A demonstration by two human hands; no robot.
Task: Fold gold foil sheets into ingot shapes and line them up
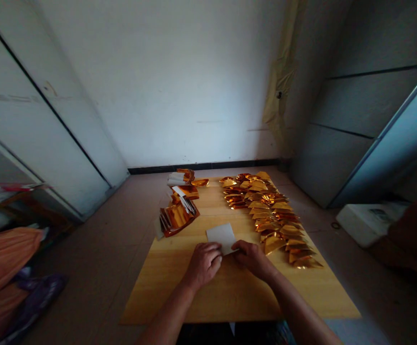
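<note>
A pale, roughly square sheet of paper (pixel 220 235) lies on the wooden table in front of me. My left hand (pixel 204 263) is at its near left edge, fingers curled and closed on it. At the right corner, my right hand (pixel 252 258) grips the sheet between thumb and fingers; the fingertips are partly hidden. Right of my hands, several folded pieces of shiny gold foil paper (pixel 265 199) lie in overlapping rows. To the left is a curved stack of gold foil sheets (pixel 177 215), with pale backs showing on some.
The wooden table (pixel 208 302) stands before a white wall (pixel 194 86). Beyond the stack lie more foil sheets (pixel 181 177) and one folded foil piece (pixel 200 182). A grey cabinet (pixel 352 110) and a white box (pixel 364 223) are at right; orange cloth (pixel 9 254) lies at left.
</note>
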